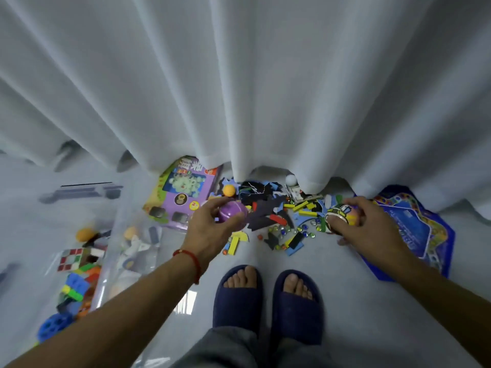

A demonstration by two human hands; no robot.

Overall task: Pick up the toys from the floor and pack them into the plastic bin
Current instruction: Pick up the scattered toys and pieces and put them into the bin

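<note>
My left hand [211, 229] grips a purple ball [231, 211] above the floor, just right of the clear plastic bin [117, 235]. My right hand [364, 224] holds a patterned yellow, green and black ball [341, 212] over the toy pile. The pile [279, 221] lies at the curtain's foot: coloured blocks, dark foam pieces, glass marbles, an orange ball [229, 190] and a white ball [291, 179]. Inside the bin are a cube puzzle [74, 258], building bricks [77, 285], a blue wheel [51, 326] and an orange ball [85, 234].
A purple toy box [183, 192] lies between the bin and the pile. A blue game board [414, 232] lies on the floor at right. White curtains [239, 88] hang down onto the toys. My feet in dark blue slippers [265, 301] stand just before the pile.
</note>
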